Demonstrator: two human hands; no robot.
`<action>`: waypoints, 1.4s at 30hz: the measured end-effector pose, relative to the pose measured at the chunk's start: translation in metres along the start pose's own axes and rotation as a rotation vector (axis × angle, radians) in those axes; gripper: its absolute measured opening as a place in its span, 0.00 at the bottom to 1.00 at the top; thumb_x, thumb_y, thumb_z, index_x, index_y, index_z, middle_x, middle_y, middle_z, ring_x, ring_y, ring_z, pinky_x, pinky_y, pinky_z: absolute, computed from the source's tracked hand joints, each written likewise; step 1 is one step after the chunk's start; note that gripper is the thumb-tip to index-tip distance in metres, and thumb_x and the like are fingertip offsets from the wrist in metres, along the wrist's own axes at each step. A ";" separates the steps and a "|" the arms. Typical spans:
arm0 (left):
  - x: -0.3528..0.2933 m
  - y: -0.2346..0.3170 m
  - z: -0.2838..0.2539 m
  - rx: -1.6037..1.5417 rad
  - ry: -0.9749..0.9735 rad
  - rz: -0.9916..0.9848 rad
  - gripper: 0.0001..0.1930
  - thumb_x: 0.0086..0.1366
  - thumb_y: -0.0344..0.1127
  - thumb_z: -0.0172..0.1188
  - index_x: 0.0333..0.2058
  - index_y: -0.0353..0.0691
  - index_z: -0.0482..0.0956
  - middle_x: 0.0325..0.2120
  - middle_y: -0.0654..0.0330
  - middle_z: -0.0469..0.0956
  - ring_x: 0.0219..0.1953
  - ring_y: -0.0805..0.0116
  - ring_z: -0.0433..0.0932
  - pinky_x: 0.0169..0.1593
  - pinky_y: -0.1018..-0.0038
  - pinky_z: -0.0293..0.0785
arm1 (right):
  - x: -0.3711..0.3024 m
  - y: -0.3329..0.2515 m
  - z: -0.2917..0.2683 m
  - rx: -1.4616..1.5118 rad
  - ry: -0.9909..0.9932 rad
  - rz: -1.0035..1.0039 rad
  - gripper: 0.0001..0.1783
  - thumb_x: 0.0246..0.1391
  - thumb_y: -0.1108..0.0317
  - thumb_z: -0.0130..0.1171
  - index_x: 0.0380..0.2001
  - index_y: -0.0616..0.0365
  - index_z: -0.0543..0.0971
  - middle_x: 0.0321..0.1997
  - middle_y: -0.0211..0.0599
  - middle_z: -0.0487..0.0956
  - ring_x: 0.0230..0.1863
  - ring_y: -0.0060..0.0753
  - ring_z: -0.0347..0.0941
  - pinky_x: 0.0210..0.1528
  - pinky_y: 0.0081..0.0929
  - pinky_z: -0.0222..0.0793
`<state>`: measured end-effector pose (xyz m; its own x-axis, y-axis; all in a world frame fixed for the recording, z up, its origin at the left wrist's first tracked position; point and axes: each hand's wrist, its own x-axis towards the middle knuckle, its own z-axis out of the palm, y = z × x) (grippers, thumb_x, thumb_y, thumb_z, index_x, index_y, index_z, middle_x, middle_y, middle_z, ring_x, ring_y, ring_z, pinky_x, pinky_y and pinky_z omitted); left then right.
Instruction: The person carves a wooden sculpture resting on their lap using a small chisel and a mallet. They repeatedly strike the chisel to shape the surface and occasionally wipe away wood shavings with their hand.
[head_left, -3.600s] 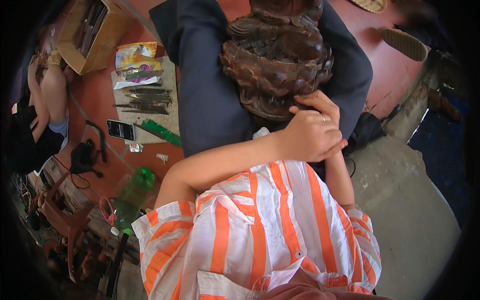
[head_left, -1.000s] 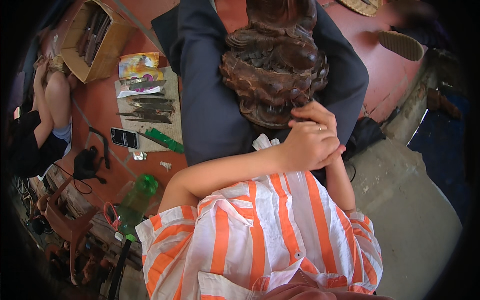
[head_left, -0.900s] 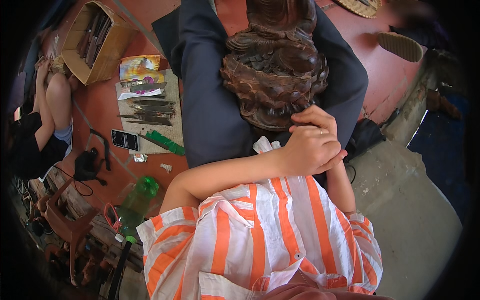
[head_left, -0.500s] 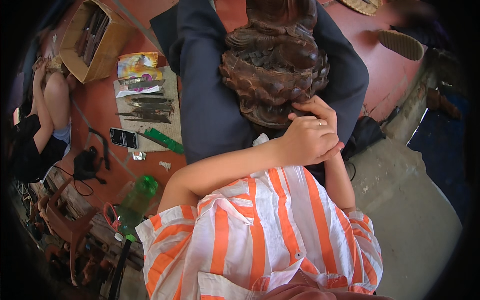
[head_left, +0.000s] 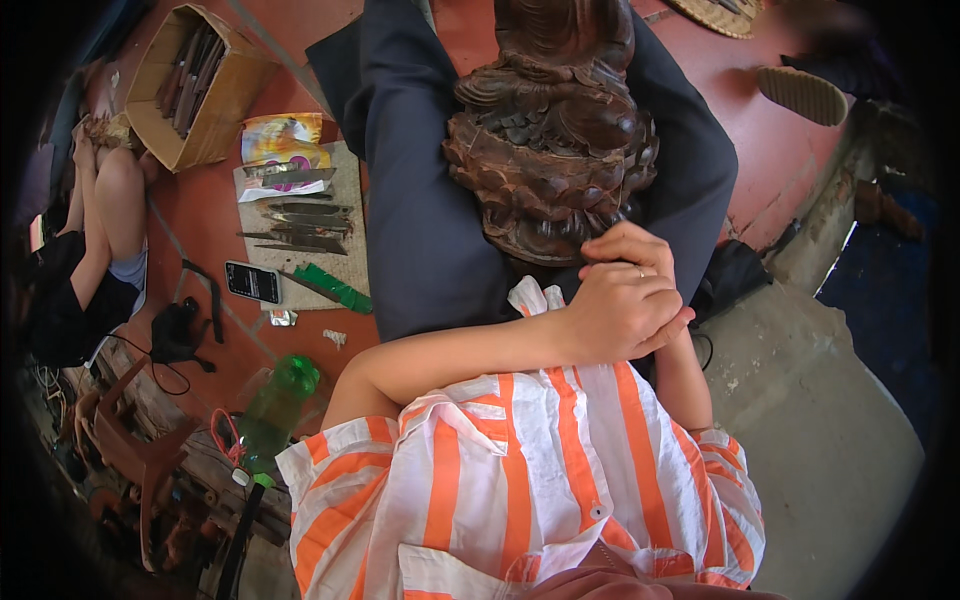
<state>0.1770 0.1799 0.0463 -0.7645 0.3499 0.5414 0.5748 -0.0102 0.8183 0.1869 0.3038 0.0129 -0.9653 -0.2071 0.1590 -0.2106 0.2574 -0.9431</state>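
A dark brown carved wooden statue (head_left: 555, 175) with petal-like tiers round its base leans between my dark-trousered legs. Close by its lower end, my two hands are clasped together. My left hand (head_left: 622, 312), with a ring on one finger, lies curled over my right hand (head_left: 632, 246). The right fingers are bent near the statue's bottom edge. Whatever the hands hold between them, if anything, is hidden.
Several flat carving blades (head_left: 305, 225) rest on a pale mat (head_left: 345, 190) at the left, beside a phone (head_left: 253, 283). Behind them stands a cardboard box (head_left: 215, 120) of tools. A green bottle (head_left: 275, 410) lies nearer. Another person's leg (head_left: 120, 200) shows at far left.
Both clasped hands have drawn back a little from the statue's base toward my body. The view has also shifted slightly; the statue stays in place between my legs.
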 end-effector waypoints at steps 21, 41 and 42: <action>-0.033 -0.002 -0.040 -0.272 -0.116 -0.043 0.16 0.44 0.30 0.72 0.16 0.41 0.68 0.21 0.61 0.65 0.26 0.62 0.67 0.36 0.66 0.65 | -0.006 -0.026 0.031 -0.320 0.222 0.136 0.20 0.32 0.71 0.77 0.34 0.63 0.84 0.36 0.39 0.81 0.35 0.32 0.78 0.38 0.24 0.72; -0.032 -0.010 -0.033 -0.116 -0.114 -0.004 0.15 0.48 0.26 0.67 0.14 0.40 0.67 0.18 0.61 0.65 0.24 0.62 0.66 0.37 0.65 0.65 | 0.003 -0.021 0.027 -0.426 0.175 0.096 0.21 0.26 0.76 0.74 0.32 0.64 0.83 0.31 0.39 0.81 0.33 0.36 0.76 0.34 0.29 0.67; -0.033 -0.011 -0.032 -0.105 -0.103 -0.020 0.15 0.48 0.26 0.67 0.14 0.40 0.67 0.18 0.61 0.65 0.24 0.62 0.66 0.38 0.65 0.65 | 0.005 -0.021 0.027 -0.444 0.160 0.102 0.21 0.26 0.76 0.74 0.32 0.64 0.83 0.31 0.39 0.81 0.33 0.36 0.76 0.34 0.28 0.67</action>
<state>0.1869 0.1388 0.0252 -0.7382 0.4453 0.5067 0.5223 -0.0981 0.8471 0.1912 0.2719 0.0257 -0.9888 -0.0210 0.1475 -0.1251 0.6541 -0.7460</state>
